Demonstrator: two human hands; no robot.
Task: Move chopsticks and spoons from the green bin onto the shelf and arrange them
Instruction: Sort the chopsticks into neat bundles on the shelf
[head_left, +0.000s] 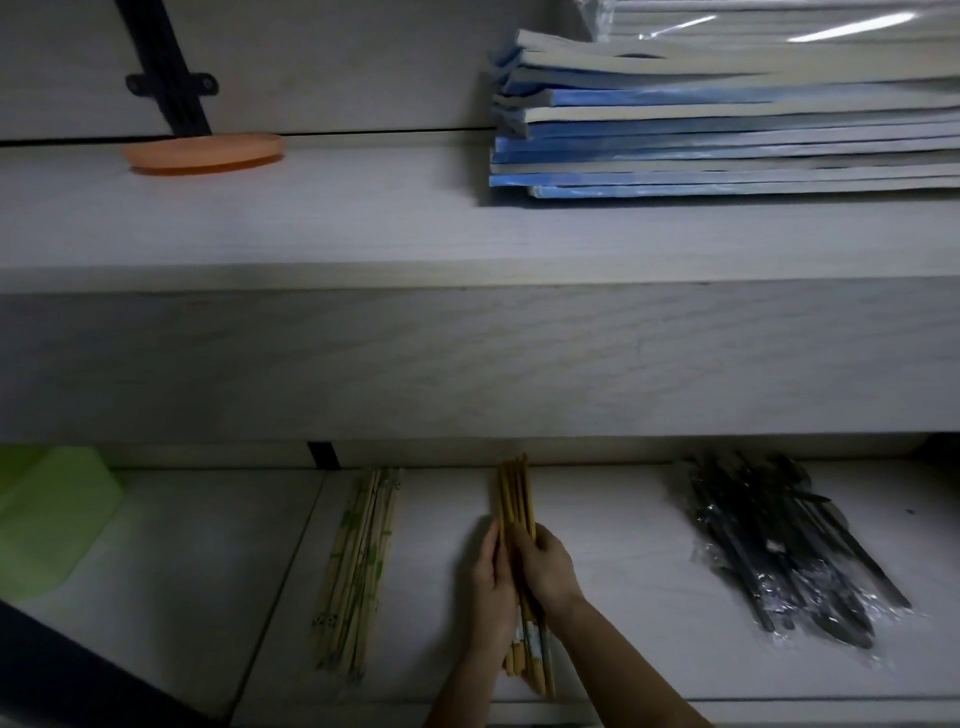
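Well along: patterned chopsticks (358, 571) and a wrapped dark bundle (795, 551) (probably spoons) lie on the shelf (623, 519). The left hand (491, 587) and right hand (548, 569) clasp yellow chopsticks (514, 499) there. The green bin (47, 514) contents are unseen.

This looks like a shop or stockroom with pale wooden shelves (467, 234). Flat blue packs (727, 135) stack at upper right. Bundled chopsticks (358, 566) and plastic-wrapped dark cutlery (779, 551) lie along the bottom.

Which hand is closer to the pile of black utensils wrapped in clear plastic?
Right. The right hand grips the bundle of yellow wooden chopsticks on the side facing the black utensil pile; the left hand holds the bundle's far side.
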